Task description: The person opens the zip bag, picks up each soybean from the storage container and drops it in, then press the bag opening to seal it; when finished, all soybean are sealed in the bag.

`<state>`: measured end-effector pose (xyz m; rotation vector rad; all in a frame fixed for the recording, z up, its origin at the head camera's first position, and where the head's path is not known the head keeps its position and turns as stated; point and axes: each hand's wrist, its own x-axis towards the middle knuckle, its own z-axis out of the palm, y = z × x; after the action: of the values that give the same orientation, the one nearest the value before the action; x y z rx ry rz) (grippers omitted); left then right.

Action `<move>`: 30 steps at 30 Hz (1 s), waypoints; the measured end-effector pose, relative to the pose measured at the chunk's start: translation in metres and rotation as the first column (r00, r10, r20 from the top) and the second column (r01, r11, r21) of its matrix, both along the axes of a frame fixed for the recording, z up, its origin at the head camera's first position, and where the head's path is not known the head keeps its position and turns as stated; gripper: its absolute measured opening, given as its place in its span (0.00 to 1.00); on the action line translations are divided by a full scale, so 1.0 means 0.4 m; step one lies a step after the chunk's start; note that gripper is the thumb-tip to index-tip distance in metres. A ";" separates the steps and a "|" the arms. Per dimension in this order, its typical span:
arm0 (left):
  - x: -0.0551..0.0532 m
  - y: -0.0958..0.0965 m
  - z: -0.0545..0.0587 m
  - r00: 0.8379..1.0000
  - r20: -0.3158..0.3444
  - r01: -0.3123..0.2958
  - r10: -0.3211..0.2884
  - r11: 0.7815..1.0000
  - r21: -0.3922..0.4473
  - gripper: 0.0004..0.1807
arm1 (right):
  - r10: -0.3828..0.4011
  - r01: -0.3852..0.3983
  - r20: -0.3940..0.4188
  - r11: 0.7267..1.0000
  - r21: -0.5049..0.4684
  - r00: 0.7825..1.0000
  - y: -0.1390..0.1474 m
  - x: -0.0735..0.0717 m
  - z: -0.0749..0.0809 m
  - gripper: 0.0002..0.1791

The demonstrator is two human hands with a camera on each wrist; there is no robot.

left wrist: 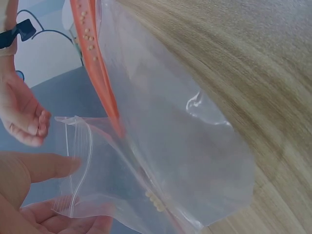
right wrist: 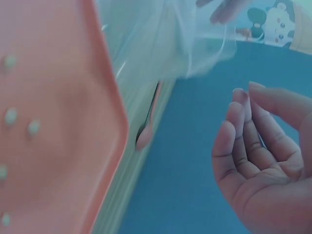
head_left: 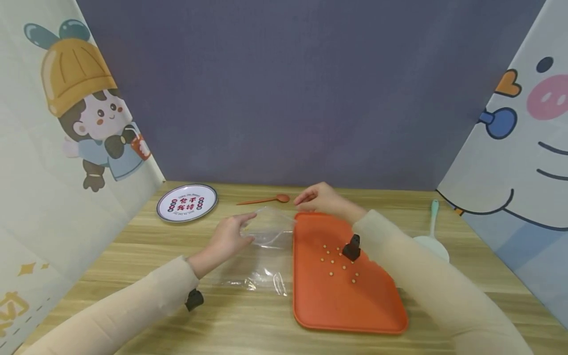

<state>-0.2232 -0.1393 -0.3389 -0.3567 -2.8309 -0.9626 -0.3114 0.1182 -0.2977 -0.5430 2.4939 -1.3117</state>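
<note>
My left hand (head_left: 228,239) holds a clear zip-lock bag (left wrist: 195,151) near its mouth, the thumb and fingers spread on either side of the plastic. Several small pale beans (left wrist: 155,201) show low in the bag in the left wrist view. The bag lies against the left edge of the orange tray (head_left: 346,310). Over the tray's far left corner is my right hand (right wrist: 273,161), fingers curled and thumb tip against the fingertips. No object shows between them. More pale beans (head_left: 332,262) are scattered in the middle of the tray.
An orange-brown spoon (head_left: 282,198) lies behind the bag. To its left rests a white plate (head_left: 187,203) with red lettering. Right of the tray, partly behind my right sleeve, is a white round utensil with a green handle (head_left: 434,217). A dark backdrop (head_left: 284,98) rises behind the table.
</note>
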 end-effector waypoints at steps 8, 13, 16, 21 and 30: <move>-0.002 -0.002 -0.003 1.000 0.008 -0.008 0.008 1.000 -0.011 0.35 | -0.014 0.012 0.017 0.997 0.081 1.000 0.112 -0.005 -0.032 0.14; -0.001 -0.001 -0.003 1.000 0.014 -0.014 0.014 1.000 -0.012 0.36 | -0.018 0.014 0.029 0.994 0.109 0.999 0.172 0.002 -0.058 0.15; -0.001 -0.001 -0.003 1.000 0.020 -0.013 0.014 1.000 -0.009 0.36 | -0.033 0.029 0.030 0.990 0.137 0.999 0.203 0.006 -0.073 0.16; 0.000 -0.001 -0.003 1.000 0.011 -0.013 0.013 1.000 -0.011 0.36 | -0.040 0.030 0.066 0.989 0.144 0.997 0.248 0.008 -0.105 0.17; -0.001 -0.002 -0.007 1.000 -0.004 -0.018 0.018 1.000 -0.017 0.36 | -0.030 0.010 0.143 0.990 0.140 0.989 0.295 0.028 -0.160 0.15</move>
<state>-0.2236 -0.1402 -0.3416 -0.3344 -2.8355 -0.9339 -0.3002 0.2360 -0.3618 -0.3775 2.4524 -1.1303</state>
